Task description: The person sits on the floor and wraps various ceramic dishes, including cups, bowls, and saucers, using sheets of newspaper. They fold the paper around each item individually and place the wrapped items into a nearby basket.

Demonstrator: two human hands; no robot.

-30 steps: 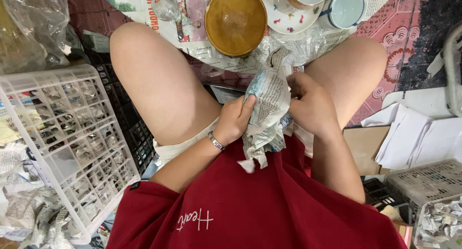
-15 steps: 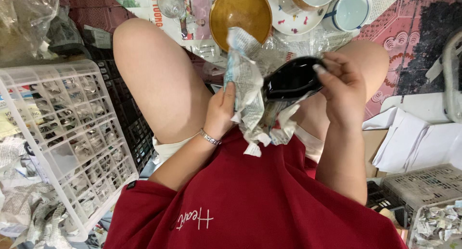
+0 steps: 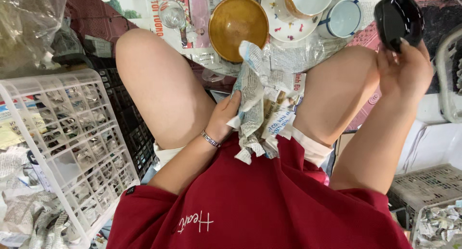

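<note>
Crumpled newsprint, the newspaper wrapping, lies soft and creased in the lap at six o'clock, its long axis running toward twelve; the left hand pinches its near edge. The glossy black bowl, smooth and rounded, sits at two o'clock, gripped by the right hand, well apart from the paper.

glossy black bowl; crumpled matt newspaper; white plastic crate
</note>
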